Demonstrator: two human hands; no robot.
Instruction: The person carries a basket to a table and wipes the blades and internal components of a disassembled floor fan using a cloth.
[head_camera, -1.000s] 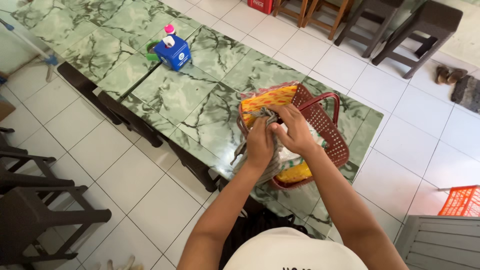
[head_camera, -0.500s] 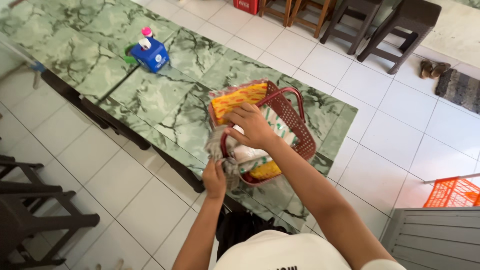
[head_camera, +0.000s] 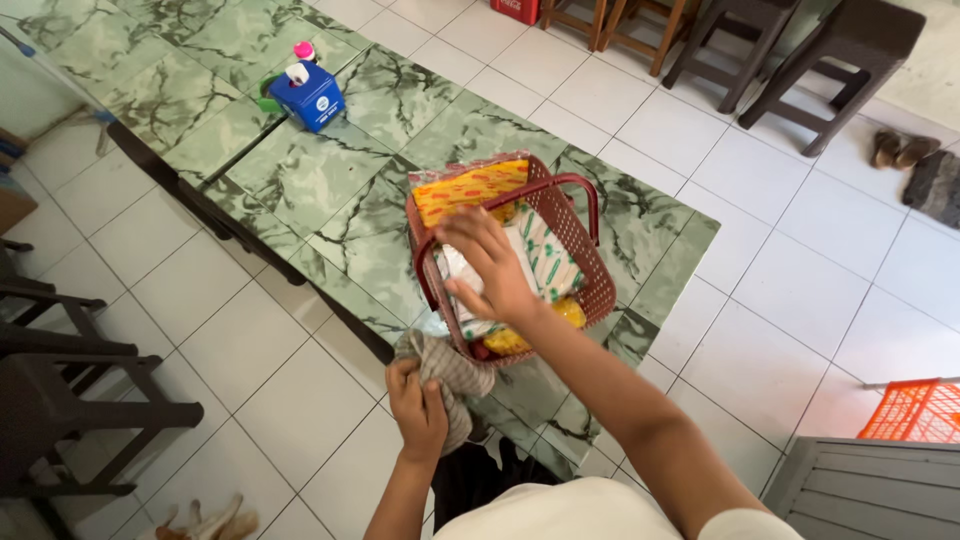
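While the left hand (head_camera: 418, 412) is clenched on a grey checked cloth (head_camera: 452, 378) at the green marble table (head_camera: 330, 170) edge, the right hand (head_camera: 490, 268) – fingers spread, gripping nothing – rests on packets in the red basket (head_camera: 590, 262) – best to steady the basket, pull the cloth clear slowly

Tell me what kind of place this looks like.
Probably a small eatery or home dining area: long green marble-patterned table, dark wooden stools on white floor tiles, blue tissue box, and a red plastic basket of packaged food.

White tiled floor (head_camera: 800, 300), green marble table (head_camera: 300, 170), perhaps wooden stools (head_camera: 800, 50).
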